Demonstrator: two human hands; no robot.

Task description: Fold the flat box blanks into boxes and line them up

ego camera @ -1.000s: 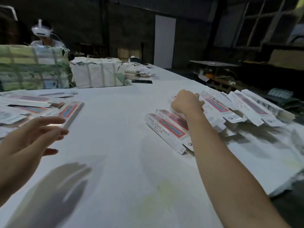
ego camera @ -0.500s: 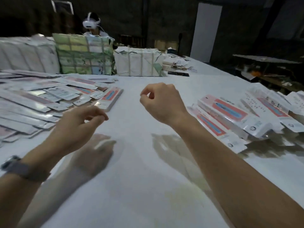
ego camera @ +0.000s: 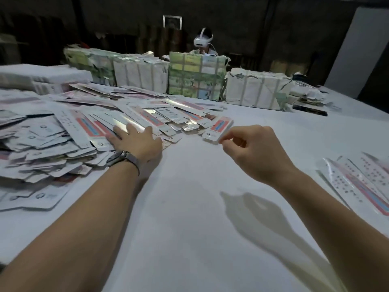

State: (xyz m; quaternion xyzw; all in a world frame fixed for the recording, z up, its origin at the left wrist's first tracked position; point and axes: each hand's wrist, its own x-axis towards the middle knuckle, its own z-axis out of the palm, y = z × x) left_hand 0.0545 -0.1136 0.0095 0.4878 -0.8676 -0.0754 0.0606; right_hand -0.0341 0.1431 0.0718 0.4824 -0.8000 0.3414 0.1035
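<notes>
reaching across the white table [ego camera: 189,239], the person has both arms stretched toward the heap of flat box blanks [ego camera: 63,140] spread over the far left. the left hand [ego camera: 136,142] lies palm-down with its fingers spread flat on the heap's near edge; it closes on nothing. the right hand [ego camera: 252,150] is half-curled, thumb and forefinger drawn close, almost at the near end of a single blank [ego camera: 219,128] lying just clear of the heap on its right side. whether the fingertips already touch that blank cannot be told.

the single blank's long axis runs away from the person and slightly rightward, its near short end presented to the right hand, which is the nearer one. the next grasp likely turns on pinching that end.

folded boxes [ego camera: 362,184] lie at the right edge, cut off by the frame and blurred. print on the blanks is unreadable. wrapped bundles [ego camera: 197,79] stand beyond the heap.
</notes>
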